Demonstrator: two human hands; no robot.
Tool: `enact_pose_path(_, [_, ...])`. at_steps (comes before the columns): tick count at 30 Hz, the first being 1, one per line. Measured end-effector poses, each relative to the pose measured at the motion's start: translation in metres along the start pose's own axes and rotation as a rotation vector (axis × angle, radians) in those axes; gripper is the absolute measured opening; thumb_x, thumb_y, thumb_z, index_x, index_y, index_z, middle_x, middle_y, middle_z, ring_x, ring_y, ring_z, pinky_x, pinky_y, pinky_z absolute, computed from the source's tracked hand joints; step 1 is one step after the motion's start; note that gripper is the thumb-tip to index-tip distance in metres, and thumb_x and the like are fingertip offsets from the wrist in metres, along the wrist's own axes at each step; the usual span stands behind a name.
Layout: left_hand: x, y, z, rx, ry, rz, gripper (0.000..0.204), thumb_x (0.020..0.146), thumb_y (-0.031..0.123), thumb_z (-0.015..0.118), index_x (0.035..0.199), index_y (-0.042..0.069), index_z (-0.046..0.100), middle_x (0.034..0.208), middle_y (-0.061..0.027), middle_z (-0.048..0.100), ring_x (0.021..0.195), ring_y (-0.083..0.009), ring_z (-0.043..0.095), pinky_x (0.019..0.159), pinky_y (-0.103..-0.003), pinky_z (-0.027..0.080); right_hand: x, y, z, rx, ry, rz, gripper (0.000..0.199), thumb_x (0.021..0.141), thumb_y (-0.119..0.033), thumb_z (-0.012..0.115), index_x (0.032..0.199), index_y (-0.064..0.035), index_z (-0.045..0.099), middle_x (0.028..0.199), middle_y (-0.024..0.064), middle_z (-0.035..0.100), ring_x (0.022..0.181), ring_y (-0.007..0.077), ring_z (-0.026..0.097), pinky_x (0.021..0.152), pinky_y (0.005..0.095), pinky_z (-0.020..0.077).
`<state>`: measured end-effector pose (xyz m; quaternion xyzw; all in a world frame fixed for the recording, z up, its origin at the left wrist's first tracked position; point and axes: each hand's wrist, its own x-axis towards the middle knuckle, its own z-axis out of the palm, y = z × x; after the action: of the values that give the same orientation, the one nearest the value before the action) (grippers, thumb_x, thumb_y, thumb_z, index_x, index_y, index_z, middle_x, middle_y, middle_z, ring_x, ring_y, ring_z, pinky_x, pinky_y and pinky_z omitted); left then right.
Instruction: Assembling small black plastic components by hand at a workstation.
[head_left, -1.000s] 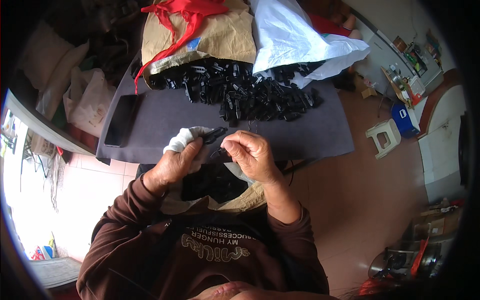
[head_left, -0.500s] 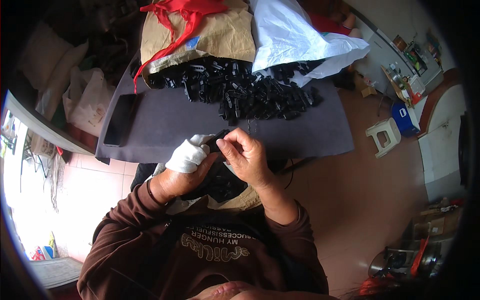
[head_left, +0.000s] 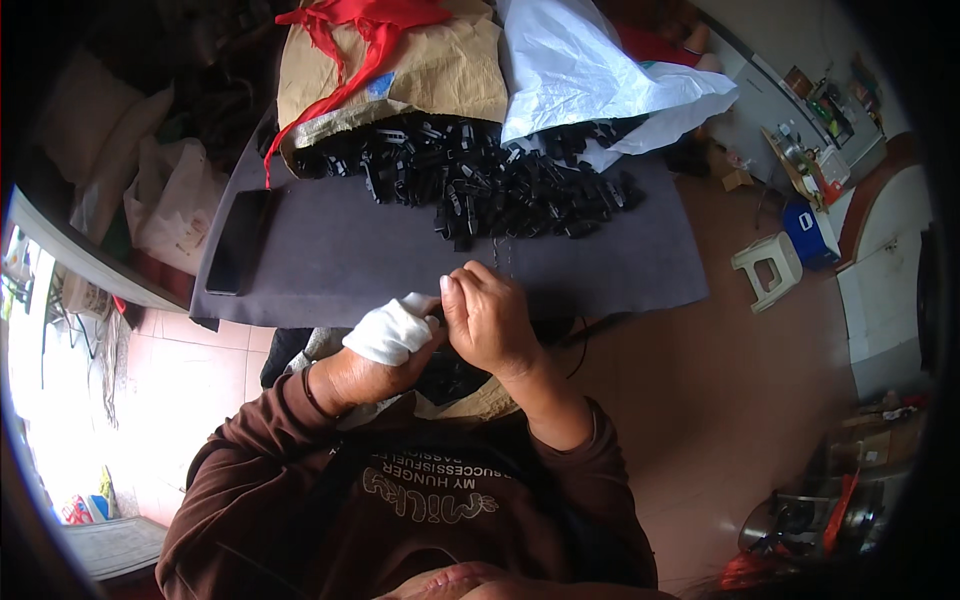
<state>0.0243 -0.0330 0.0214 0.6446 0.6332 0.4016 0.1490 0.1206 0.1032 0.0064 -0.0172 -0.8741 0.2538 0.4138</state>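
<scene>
My left hand (head_left: 385,345) has a white fabric covering (head_left: 392,332) over its fingers and back, with the thumb side bare. It is closed close against my bare right hand (head_left: 488,320), just in front of the table's near edge. The fingers of my right hand are curled, the thumb pressed on them. Only a dark sliver of a small black plastic part (head_left: 436,311) shows between the hands; the rest is hidden by fingers. Beyond them lies a heap of similar black plastic parts (head_left: 480,195) on the dark grey table cover (head_left: 340,255).
The heap spills from a brown paper sack (head_left: 420,65) with red cloth (head_left: 375,20) and a white woven sack (head_left: 570,75). A black phone (head_left: 238,240) lies at the table's left. More black parts (head_left: 450,372) sit below my hands. A white stool (head_left: 768,272) stands right.
My hands have dropped slightly toward me. The right hand's fingers have curled in further, and the black part that showed between the hands is now mostly covered.
</scene>
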Motion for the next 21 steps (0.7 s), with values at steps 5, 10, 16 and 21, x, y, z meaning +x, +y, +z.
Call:
enact_pose_path(5, [-0.008,-0.003,0.012,0.019,0.048,0.045,0.002,0.08,0.001,0.06,0.082,0.002,0.058,0.092,-0.0167,0.06,0.077,-0.0364,0.057,0.064,-0.041,0.046,-0.011,0.012,0.006,0.031,0.082,-0.07,0.019,0.087,-0.007,0.054,0.068,-0.0042,0.051,0.063,0.0096,0.049,0.054,0.0293,0.051,0.049,0.0388,0.0421])
enact_pose_path(10, [-0.01,-0.006,0.01,0.045,0.175,0.049,0.006,0.084,0.004,0.063,0.083,0.002,0.058,0.087,-0.0143,0.059,0.073,-0.0334,0.056,0.064,-0.04,0.045,-0.004,0.015,0.0,0.258,-0.013,-0.047,0.022,0.093,-0.017,0.052,0.078,-0.0009,0.053,0.07,0.0116,0.052,0.055,0.0283,0.051,0.051,0.0355,0.042])
enact_pose_path(16, [-0.004,-0.011,-0.042,-0.214,-0.06,-0.212,0.014,0.09,0.013,0.061,0.089,0.0,0.057,0.078,-0.0158,0.057,0.071,-0.0337,0.054,0.065,-0.04,0.044,0.004,0.02,-0.016,0.568,-0.33,0.125,0.028,0.083,-0.02,0.074,0.085,0.0022,0.057,0.072,0.0079,0.055,0.059,0.0145,0.052,0.054,0.0262,0.0419])
enact_pose_path(21, [0.011,-0.008,-0.08,-0.087,-0.287,-0.133,0.045,0.089,0.038,0.062,0.108,-0.003,0.061,0.087,-0.0219,0.063,0.082,-0.0398,0.06,0.07,-0.041,0.048,-0.002,0.023,-0.011,0.541,-0.398,0.115,0.031,0.083,-0.019,0.074,0.071,-0.0005,0.053,0.061,0.0044,0.045,0.053,0.0113,0.038,0.047,0.0268,0.034])
